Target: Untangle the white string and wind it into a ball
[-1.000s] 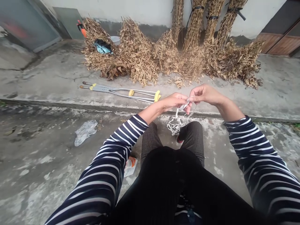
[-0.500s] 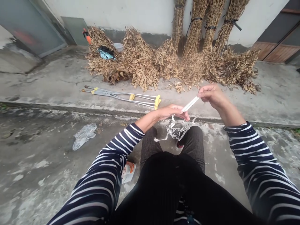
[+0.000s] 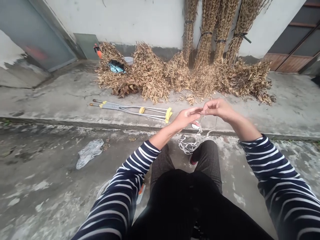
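Observation:
My left hand (image 3: pixel 186 118) and my right hand (image 3: pixel 218 109) meet at the fingertips above my knees. A tangle of thin white cord (image 3: pixel 188 146) hangs below them, between my knees. Part of the white cord comes out under the left fingers, which are closed around it. The right thumb and fingers are pinched on a piece of it beside the left fingertips; the spot where they grip is mostly covered.
A pair of crutches (image 3: pixel 135 110) with yellow pads lies on the raised concrete step. Dried plant stalks (image 3: pixel 155 78) are heaped along the wall, with upright tied bundles (image 3: pixel 206 36) behind. A crumpled clear plastic bag (image 3: pixel 90 152) lies on the lower ground, left.
The right hand has come down and left to the left hand. The flat white strip stretched between them no longer shows. The view has tilted up slightly.

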A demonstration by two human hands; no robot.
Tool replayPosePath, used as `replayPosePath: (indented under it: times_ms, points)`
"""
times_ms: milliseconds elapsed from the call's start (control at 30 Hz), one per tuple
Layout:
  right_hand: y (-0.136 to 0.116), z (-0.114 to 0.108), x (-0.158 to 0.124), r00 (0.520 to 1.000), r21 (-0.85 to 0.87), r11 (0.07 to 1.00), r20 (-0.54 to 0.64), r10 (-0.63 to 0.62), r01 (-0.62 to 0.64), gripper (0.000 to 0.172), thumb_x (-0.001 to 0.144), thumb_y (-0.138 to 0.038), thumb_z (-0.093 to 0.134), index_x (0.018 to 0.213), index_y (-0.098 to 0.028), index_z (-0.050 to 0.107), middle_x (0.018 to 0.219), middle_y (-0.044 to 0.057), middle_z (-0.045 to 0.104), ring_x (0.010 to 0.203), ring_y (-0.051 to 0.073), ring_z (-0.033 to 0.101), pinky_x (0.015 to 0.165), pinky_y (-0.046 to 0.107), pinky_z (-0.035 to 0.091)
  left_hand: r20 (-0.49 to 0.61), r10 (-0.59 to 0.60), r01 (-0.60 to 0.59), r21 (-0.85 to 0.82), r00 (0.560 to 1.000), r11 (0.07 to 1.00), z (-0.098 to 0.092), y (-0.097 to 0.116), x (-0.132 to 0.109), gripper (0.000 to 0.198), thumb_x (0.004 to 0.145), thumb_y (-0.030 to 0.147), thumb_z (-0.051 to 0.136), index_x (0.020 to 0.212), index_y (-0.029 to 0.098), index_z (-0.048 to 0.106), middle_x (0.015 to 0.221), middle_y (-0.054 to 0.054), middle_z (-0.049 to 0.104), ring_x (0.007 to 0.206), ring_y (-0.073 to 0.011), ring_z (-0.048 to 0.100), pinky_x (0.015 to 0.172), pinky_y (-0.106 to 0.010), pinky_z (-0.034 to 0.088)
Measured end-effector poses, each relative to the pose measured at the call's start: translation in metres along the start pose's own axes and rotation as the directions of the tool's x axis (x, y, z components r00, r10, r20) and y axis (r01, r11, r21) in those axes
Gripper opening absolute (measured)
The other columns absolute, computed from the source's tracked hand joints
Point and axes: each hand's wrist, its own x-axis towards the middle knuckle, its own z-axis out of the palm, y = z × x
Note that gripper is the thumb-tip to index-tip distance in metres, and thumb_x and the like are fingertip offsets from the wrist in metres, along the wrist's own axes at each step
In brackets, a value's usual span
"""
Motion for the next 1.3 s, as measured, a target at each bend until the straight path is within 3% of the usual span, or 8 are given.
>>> replayPosePath:
  times_ms: [133,200,467,700,867,1033,1167,1300]
  points:
    - [0.006,-0.004,0.000,1.000,-0.073,0.997,-0.001,-0.028,0.028,0.037,0.067,-0.051,0.089,0.064,-0.018,0.072,0.061,0.002,0.068,0.062,0.015,0.059,0.067,0.031,0.047,0.032,-0.082,0.083,-0.052,0.996,0.995,0.017,0.007,0.001,0.024,0.090,0.029,0.073,0.099,0.007,0.070,0.079,-0.007,0.073,0.073,-0.0150,0.071,0.069,-0.028,0.060]
    - [0.010,-0.008,-0.002,0.999,-0.112,0.993,-0.024,-0.035,0.032,0.038,0.064,-0.051,0.091,0.062,-0.018,0.071,0.059,0.001,0.065,0.059,0.013,0.056,0.064,0.030,0.044,0.036,-0.115,0.116,-0.034,0.993,0.993,0.019,0.005,0.000,0.022,0.091,0.029,0.072,0.089,0.007,0.069,0.068,-0.004,0.069,0.061,-0.0119,0.068,0.062,-0.025,0.057]
    - [0.014,-0.020,-0.006,0.989,-0.161,0.987,-0.139,-0.046,0.023,0.041,0.061,-0.052,0.091,0.056,-0.018,0.069,0.054,-0.001,0.057,0.053,0.011,0.044,0.056,0.030,0.033,0.158,-0.244,0.244,0.018,0.957,0.970,0.009,-0.002,-0.014,0.021,0.093,0.028,0.068,0.087,0.008,0.068,0.069,-0.005,0.070,0.061,-0.0109,0.068,0.056,-0.021,0.053]
    - [0.042,-0.040,-0.005,0.984,-0.270,0.958,-0.170,0.049,-0.094,0.034,0.065,-0.045,0.087,0.057,-0.018,0.068,0.052,-0.002,0.053,0.055,0.011,0.042,0.058,0.030,0.030,0.249,-0.289,0.288,0.042,0.924,0.957,-0.013,0.000,-0.027,0.024,0.089,0.031,0.072,0.091,0.007,0.070,0.075,-0.008,0.072,0.067,-0.0123,0.070,0.059,-0.022,0.056]
    - [0.057,-0.036,-0.006,0.982,-0.228,0.961,0.069,0.176,-0.156,0.034,0.073,-0.048,0.085,0.069,-0.018,0.070,0.057,-0.002,0.057,0.057,0.011,0.046,0.058,0.029,0.035,0.185,-0.285,0.281,0.051,0.940,0.958,-0.018,0.007,-0.026,0.020,0.091,0.026,0.070,0.089,0.006,0.070,0.071,-0.007,0.072,0.063,-0.0114,0.069,0.062,-0.023,0.056]
    - [0.059,-0.011,-0.004,0.943,-0.100,0.982,0.278,0.185,-0.163,0.053,0.079,-0.059,0.081,0.118,-0.024,0.073,0.096,0.004,0.077,0.087,0.019,0.068,0.082,0.036,0.051,0.240,-0.307,0.284,0.125,0.921,0.951,-0.008,0.012,-0.019,0.021,0.091,0.027,0.071,0.087,0.007,0.071,0.067,-0.005,0.071,0.059,-0.0098,0.068,0.061,-0.022,0.056]
    - [0.058,0.005,-0.003,0.952,0.012,0.995,0.291,0.089,-0.097,0.051,0.084,-0.069,0.071,0.096,-0.019,0.077,0.098,0.006,0.078,0.095,0.021,0.069,0.093,0.038,0.051,0.232,-0.308,0.276,0.161,0.923,0.948,-0.002,0.016,-0.013,0.020,0.092,0.025,0.070,0.083,0.007,0.072,0.064,-0.004,0.070,0.056,-0.0075,0.066,0.059,-0.018,0.054]
    - [0.059,0.011,-0.001,0.935,0.026,0.987,0.323,0.145,-0.161,0.048,0.079,-0.064,0.079,0.079,-0.017,0.073,0.073,0.003,0.073,0.069,0.015,0.064,0.071,0.031,0.050,0.240,-0.302,0.262,0.183,0.923,0.947,-0.004,0.017,-0.010,0.026,0.091,0.027,0.071,0.074,0.007,0.069,0.064,-0.005,0.070,0.055,-0.0072,0.065,0.057,-0.018,0.054]
